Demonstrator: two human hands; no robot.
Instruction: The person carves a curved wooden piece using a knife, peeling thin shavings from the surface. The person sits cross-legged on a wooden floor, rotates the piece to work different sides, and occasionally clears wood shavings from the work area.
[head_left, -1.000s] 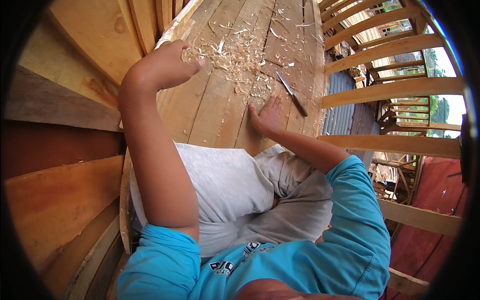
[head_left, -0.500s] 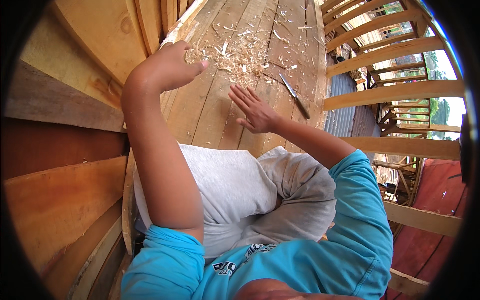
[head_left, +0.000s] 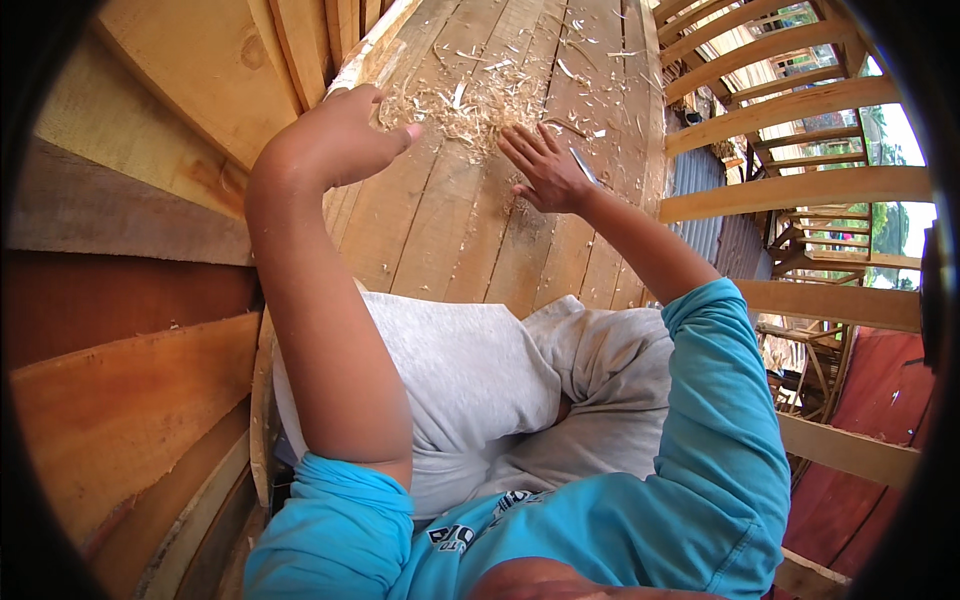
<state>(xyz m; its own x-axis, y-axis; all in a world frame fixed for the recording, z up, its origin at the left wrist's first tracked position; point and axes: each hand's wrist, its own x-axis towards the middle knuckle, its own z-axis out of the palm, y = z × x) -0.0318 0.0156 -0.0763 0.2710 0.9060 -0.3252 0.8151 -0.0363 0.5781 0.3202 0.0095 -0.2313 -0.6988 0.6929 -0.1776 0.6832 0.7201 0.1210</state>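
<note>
Pale wood shavings (head_left: 470, 108) lie in a loose heap on the plank floor ahead of me. My right hand (head_left: 548, 172) is open at the heap's near right edge, fingers stretched out, holding nothing. Behind its wrist shows the blade of a knife (head_left: 583, 166); the handle is hidden by my forearm. My left hand (head_left: 362, 138) is left of the heap, bent sharply at the wrist, beside a pale rough wood edge (head_left: 376, 48). Its thumb and one finger show apart, so it looks open; the other fingers are hidden.
Upright boards (head_left: 150, 190) form a wall close on my left. To the right, slatted wooden rails (head_left: 800, 192) edge the plank floor (head_left: 440, 230), with corrugated metal sheets (head_left: 697, 200) below them. My legs in grey trousers (head_left: 460, 350) are folded close to me.
My right hand has moved forward and to the right, up to the shavings, and its forearm now covers the knife handle. My left hand has stayed almost still.
</note>
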